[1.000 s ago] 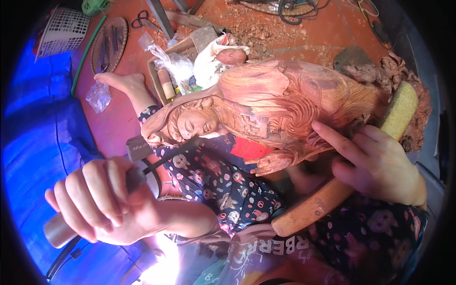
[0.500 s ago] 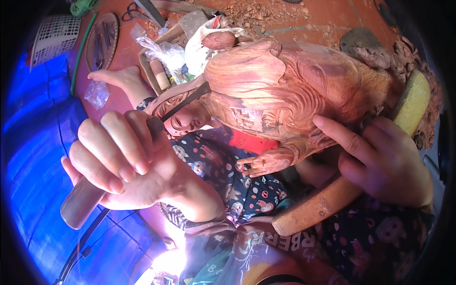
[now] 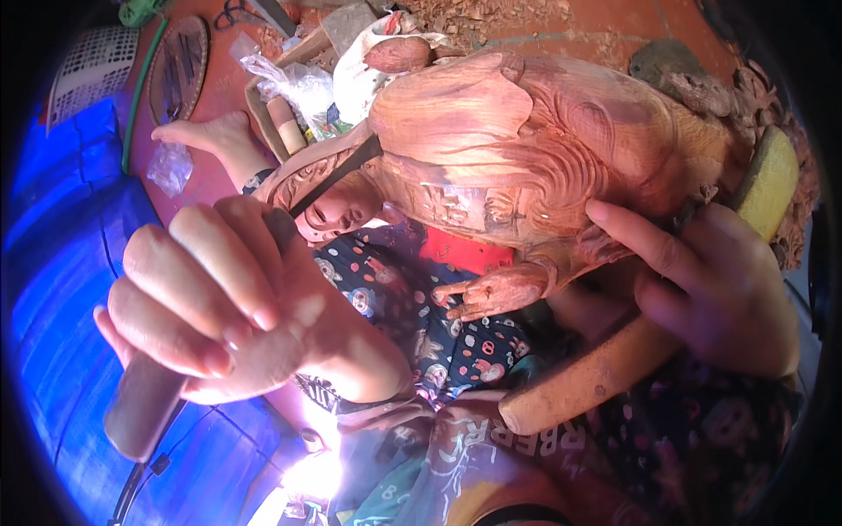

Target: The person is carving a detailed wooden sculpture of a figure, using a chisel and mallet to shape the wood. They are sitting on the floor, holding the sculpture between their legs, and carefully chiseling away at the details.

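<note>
A carved reddish wooden figure (image 3: pixel 456 114) lies on its side across my lap, its face (image 3: pixel 338 210) toward the left and a carved hand (image 3: pixel 495 294) near the middle. My left hand (image 3: pixel 210 298) is closed round the thick wooden handle (image 3: pixel 145 408) of a carving chisel. The chisel's flat dark blade (image 3: pixel 338 175) reaches past the figure's face to the edge of its head covering; whether it touches is unclear. My right hand (image 3: pixel 719 289) is wrapped round a thick yellowish wooden club (image 3: pixel 596 368). Its index finger stretches out, the tip at the carved folds.
A bare foot (image 3: pixel 206 136) rests at the upper left, near a crumpled clear bag (image 3: pixel 171 167). Beyond stand a wooden box (image 3: pixel 263 123) of bags and an oval tray of tools (image 3: pixel 180 70). Wood chips (image 3: pixel 509 22) litter the floor. A bright light (image 3: pixel 311 478) glares at the lower left.
My left hand and the chisel handle have shifted slightly down and left. The figure appears a little higher in view. Both hands keep their grips.
</note>
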Tool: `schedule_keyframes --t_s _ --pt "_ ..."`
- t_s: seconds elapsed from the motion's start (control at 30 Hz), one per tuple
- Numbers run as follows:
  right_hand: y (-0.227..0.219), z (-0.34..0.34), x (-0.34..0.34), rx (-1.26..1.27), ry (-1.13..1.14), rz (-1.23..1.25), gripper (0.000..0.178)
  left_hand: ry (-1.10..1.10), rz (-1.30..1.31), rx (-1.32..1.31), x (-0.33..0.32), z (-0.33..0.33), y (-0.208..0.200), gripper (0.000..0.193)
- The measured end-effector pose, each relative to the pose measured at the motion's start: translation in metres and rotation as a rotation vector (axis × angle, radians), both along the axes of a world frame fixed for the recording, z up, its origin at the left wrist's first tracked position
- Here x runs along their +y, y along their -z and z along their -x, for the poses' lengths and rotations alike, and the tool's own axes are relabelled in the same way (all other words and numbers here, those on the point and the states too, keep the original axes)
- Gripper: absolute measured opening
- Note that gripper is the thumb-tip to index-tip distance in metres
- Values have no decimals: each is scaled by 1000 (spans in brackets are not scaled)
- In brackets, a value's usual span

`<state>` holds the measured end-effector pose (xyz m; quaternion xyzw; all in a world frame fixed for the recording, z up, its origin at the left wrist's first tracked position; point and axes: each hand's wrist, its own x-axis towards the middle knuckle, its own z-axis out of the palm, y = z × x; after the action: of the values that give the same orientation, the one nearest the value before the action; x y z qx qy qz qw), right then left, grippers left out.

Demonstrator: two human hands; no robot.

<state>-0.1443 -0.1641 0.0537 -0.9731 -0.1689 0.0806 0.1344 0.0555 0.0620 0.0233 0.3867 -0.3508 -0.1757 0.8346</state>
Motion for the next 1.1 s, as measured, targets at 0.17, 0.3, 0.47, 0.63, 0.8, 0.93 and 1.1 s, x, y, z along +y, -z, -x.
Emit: schedule_keyframes --t_s 0.17,0.3,0.47,0.63,0.8,0.93,1.1 --pt "-3 0 5 5 37 -36 17 -44 92 14 -3 2 10 47" --pt "-5 3 3 21 66 -34 16 87 296 202 -6 9 3 43" --pt "-8 1 5 49 80 -17 14 -33 243 81 6 3 3 38" --pt "-6 1 7 49 93 4 15 18 126 51 3 1 10 44" --pt "-8 2 7 66 112 1 15 15 109 32 1 0 9 44" --pt "-10 0 6 72 103 -19 14 10 111 27 3 2 7 44" --pt "-9 1 6 71 91 -1 13 8 132 25 6 3 12 44"
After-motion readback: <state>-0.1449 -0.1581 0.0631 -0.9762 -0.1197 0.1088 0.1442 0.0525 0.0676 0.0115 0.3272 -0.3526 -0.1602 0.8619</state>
